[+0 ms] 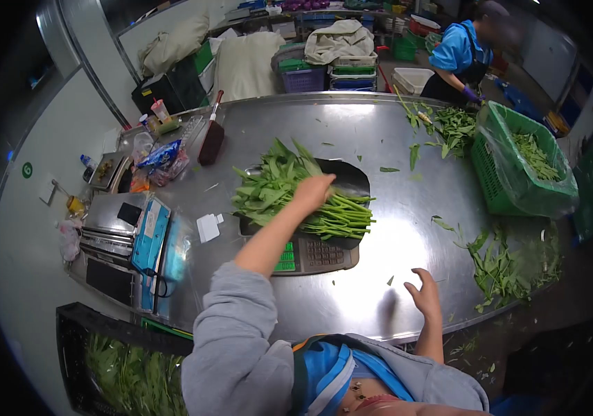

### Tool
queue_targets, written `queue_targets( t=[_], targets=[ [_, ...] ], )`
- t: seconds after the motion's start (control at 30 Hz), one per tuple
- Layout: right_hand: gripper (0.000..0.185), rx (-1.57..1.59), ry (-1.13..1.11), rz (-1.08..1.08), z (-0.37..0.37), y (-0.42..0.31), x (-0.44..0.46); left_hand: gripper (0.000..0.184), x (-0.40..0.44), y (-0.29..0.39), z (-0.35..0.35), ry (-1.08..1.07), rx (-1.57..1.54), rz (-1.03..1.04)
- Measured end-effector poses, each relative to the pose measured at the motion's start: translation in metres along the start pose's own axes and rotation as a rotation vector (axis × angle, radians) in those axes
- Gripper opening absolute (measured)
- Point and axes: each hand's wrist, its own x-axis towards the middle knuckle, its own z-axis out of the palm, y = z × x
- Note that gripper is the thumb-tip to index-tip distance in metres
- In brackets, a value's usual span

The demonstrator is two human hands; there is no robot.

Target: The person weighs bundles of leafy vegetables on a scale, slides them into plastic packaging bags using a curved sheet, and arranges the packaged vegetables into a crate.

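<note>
A bunch of leafy greens [341, 211], which looks like water spinach, lies on the dark pan of a digital scale [324, 255]. Its leaves point left and its cut stems point right. My left hand [316, 192] is on top of the bunch, fingers curled down onto it; the fingertips are partly hidden. Lower on the right, near the table's front edge, my right hand [426, 297] hovers over the steel with fingers apart and nothing in them. Green digits glow on the scale's display, partly covered by my left forearm.
On the steel table [269, 125] are loose greens [501, 267], a lined green basket [504, 180], a brush [212, 135], a white label [209, 227] and a blue-sided machine [151, 236]. A black crate [75, 347] of greens stands lower left. A co-worker [456, 62] stands across the table.
</note>
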Motion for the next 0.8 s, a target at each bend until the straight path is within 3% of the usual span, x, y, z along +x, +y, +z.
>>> queue_targets(
  t=[0.03, 0.1, 0.13, 0.2, 0.3, 0.37, 0.43, 0.5, 0.63, 0.7, 0.8],
  targets=[
    [0.043, -0.001, -0.048, -0.003, -0.001, -0.008, 0.001, 0.061, -0.001, -0.014, 0.030, -0.070, -0.009, -0.046],
    [0.042, -0.013, -0.088, -0.006, -0.006, -0.004, 0.010, 0.066, -0.002, -0.026, 0.060, -0.014, -0.021, -0.031],
    [0.039, 0.026, -0.049, 0.017, -0.003, 0.005, 0.012, 0.066, 0.001, -0.018, 0.043, -0.018, -0.024, -0.027],
    [0.028, 0.016, 0.036, 0.014, 0.002, 0.018, 0.012, 0.059, -0.004, -0.001, 0.005, 0.190, -0.502, -0.078],
    [0.023, 0.213, 0.004, 0.153, 0.005, -0.010, 0.025, 0.028, -0.029, 0.009, -0.047, 0.338, -0.620, -0.056],
    [0.016, 0.397, 0.005, 0.161, 0.032, -0.015, 0.038, 0.023, -0.053, 0.006, -0.064, 0.419, -0.599, -0.074],
    [0.013, 0.423, -0.034, -0.021, 0.057, -0.048, 0.063, 0.018, -0.076, 0.001, -0.064, 0.499, -0.578, -0.091],
    [0.013, 0.441, -0.110, -0.221, 0.075, -0.099, 0.090, 0.016, -0.100, -0.002, -0.055, 0.640, -0.769, -0.272],
    [0.013, 0.363, -0.176, -0.367, 0.112, -0.162, 0.128, 0.016, -0.145, -0.003, -0.031, 0.798, -0.910, -0.361],
    [0.013, -0.004, 0.027, -0.512, 0.133, -0.175, 0.143, 0.016, -0.160, -0.003, -0.021, 0.756, -0.889, -0.389],
    [0.014, -0.193, -0.193, -0.553, 0.150, -0.176, 0.160, 0.016, -0.159, -0.001, -0.030, 0.749, -0.855, -0.389]
  ],
)
